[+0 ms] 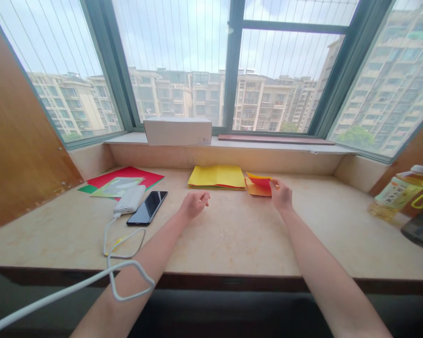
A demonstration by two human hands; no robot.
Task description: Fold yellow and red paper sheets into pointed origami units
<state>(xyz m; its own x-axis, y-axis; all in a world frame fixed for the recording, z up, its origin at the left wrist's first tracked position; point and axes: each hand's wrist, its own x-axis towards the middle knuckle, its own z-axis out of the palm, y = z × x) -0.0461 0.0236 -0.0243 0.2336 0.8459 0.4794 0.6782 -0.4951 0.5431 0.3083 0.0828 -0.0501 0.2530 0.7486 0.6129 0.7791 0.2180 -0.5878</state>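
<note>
My right hand (pixel 282 194) pinches the right edge of a red and orange piece of paper (pixel 262 183), lifting part of it. Orange paper (pixel 258 189) lies directly beneath it on the tabletop. To its left is a stack of yellow paper (pixel 216 176), with some red and green showing along its lower edge. My left hand (pixel 194 205) rests on the table in front of the stack, fingers curled in, with no object visible in them.
At the left, a black phone (pixel 148 208) lies beside a white power bank (pixel 129 199) with a white cable (pixel 70 292) crossing my left forearm. Behind them are red sheets (pixel 141 174). A white box (pixel 178 132) sits on the sill; a bottle (pixel 400 193) stands right.
</note>
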